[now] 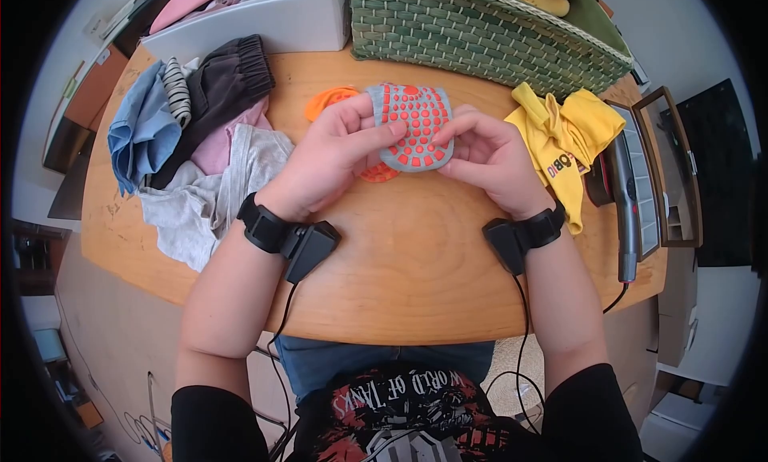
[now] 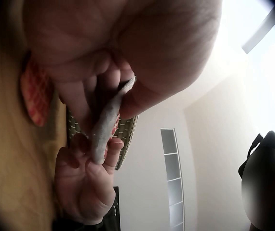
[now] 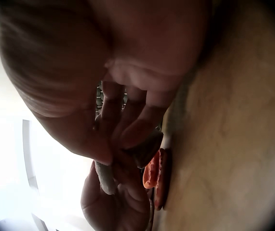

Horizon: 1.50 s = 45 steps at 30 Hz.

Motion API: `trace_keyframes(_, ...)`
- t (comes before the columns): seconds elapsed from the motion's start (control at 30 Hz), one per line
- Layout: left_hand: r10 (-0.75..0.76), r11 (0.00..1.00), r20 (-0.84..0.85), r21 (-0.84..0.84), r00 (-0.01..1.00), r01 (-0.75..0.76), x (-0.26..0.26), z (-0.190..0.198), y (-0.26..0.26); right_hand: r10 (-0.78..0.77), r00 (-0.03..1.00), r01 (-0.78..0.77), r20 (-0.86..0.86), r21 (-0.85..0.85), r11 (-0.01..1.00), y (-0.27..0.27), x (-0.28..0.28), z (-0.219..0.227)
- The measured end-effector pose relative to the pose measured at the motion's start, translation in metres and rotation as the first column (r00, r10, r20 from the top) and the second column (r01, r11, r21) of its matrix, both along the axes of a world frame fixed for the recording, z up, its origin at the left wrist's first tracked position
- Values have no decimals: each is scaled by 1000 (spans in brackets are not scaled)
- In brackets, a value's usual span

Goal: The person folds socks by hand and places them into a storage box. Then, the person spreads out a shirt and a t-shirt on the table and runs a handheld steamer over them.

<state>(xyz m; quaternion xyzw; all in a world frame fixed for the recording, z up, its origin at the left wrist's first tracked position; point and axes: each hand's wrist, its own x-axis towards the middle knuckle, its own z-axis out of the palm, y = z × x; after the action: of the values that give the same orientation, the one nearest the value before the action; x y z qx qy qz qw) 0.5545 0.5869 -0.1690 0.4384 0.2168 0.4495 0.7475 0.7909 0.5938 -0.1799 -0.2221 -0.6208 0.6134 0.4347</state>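
Note:
A grey sock with raised orange-red grip dots is held up over the middle of the table, its dotted side facing the head camera. My left hand pinches it along the left edge, thumb lying across the dots. On the opposite edge, my right hand pinches it between thumb and fingers. Seen edge-on in the left wrist view, the sock looks thin and flat. Behind it and partly hidden by my left hand, bright orange fabric with a patterned orange piece lies on the table.
Left on the wooden table is a pile of clothes. A yellow garment lies right, near a dark hair-styling tool with a cord. Along the back stand a white bin and a green woven basket.

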Motion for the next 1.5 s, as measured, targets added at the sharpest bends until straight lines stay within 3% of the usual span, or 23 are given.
trace_keyframes(0.2, -54, 999, -10, 1, 998, 54, -2, 2, 0, -12, 1000, 13, 18, -29, 999, 0, 0, 3)
trace_keyframes(0.6, -53, 998, -104, 41, 993, 57, -1, 1, -1, -215, 977, 215, -1, 64, 975, 2, -1, 0)
trace_keyframes(0.8, -92, 996, -84, -30, 992, 89, -1, 4, -2, -229, 973, 229, -6, 75, 971, 3, -2, -3)
trace_keyframes(0.87, -50, 991, -295, 101, 954, 84, -1, 10, -6, -239, 971, 238, -4, 107, 965, 1, -2, -2)
trace_keyframes(0.97, 63, 972, -202, 235, 977, -14, 10, 4, -9, -265, 964, 264, -1, 123, 957, -1, -3, -2)
trace_keyframes(1.1, 41, 984, -277, 176, 960, 9, 6, 8, -7, -264, 964, 265, -30, 106, 958, -3, -6, 1)
trace_keyframes(1.17, 85, 991, -318, 121, 944, -49, 5, 5, -5, -251, 967, 253, -41, 61, 965, -4, -6, 2)
trace_keyframes(1.5, 75, 995, -374, 87, 924, -45, 2, 9, -5, -289, 951, 288, -109, -22, 957, -8, -11, 9)
